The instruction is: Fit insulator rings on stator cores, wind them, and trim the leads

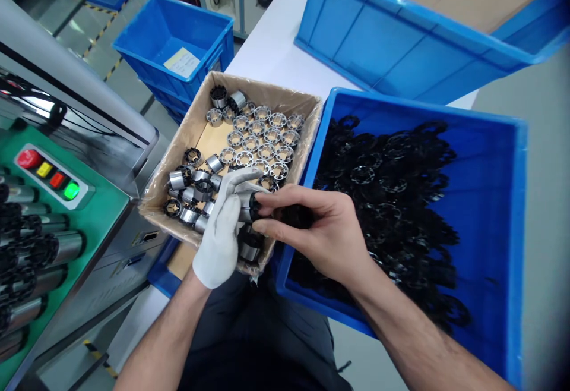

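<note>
My left hand (218, 245), in a white glove, is closed round a silver stator core (245, 207) above the near side of a lined box (171, 147). My bare right hand (332, 233) pinches a black plastic end ring (256, 205) with thumb and fingertips at the right end of that core. The ring touches the core; how deep it sits is hidden by my fingers. Bare slotted cores (250, 144) stand in rows in the box. Others with black ends (180, 178) lie loosely at its left and near side.
To the right, a blue bin (494, 248) holds a heap of black plastic rings (392, 201). A larger blue crate (378, 40) stands behind it. Stacked blue crates (173, 28) are at the back left. A green machine top (102, 201) with buttons and more cores stands at left.
</note>
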`<action>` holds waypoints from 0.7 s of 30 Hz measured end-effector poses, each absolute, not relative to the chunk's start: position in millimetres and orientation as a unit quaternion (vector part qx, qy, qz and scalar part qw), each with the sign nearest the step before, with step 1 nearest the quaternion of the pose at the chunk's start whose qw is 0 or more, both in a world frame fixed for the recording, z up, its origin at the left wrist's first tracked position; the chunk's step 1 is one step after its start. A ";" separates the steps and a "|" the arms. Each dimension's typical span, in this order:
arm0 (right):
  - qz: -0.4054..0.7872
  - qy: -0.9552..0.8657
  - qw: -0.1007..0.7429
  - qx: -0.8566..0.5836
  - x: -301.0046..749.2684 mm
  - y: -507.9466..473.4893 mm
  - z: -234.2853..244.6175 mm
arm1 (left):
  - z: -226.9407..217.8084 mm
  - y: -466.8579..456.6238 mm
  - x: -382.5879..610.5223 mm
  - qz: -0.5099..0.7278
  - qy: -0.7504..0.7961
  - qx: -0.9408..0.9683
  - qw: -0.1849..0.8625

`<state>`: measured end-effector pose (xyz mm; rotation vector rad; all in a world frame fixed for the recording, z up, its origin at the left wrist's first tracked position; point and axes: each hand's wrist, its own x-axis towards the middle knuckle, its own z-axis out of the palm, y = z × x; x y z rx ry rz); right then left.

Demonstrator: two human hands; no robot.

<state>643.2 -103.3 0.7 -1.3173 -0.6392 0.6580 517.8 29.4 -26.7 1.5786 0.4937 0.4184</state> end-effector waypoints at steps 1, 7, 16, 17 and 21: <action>0.295 -0.298 0.693 -0.587 644.9 -103.7 0.5 | -26.2 29.6 518.1 0.186 0.214 0.693 0.663; 0.317 -0.312 0.666 -0.598 666.9 -108.4 2.3 | 0.3 64.7 534.1 0.267 0.216 0.763 0.547; 0.397 -0.142 0.729 -0.540 674.0 -104.9 -3.6 | 7.9 152.8 600.4 0.016 0.264 0.961 0.081; 0.394 -0.141 0.726 -0.546 675.2 -104.8 -4.8 | 6.0 152.8 605.9 0.000 0.243 0.968 0.059; 0.399 -0.146 0.717 -0.553 683.2 -108.2 -10.4 | 3.1 148.2 624.0 -0.040 0.186 0.982 0.012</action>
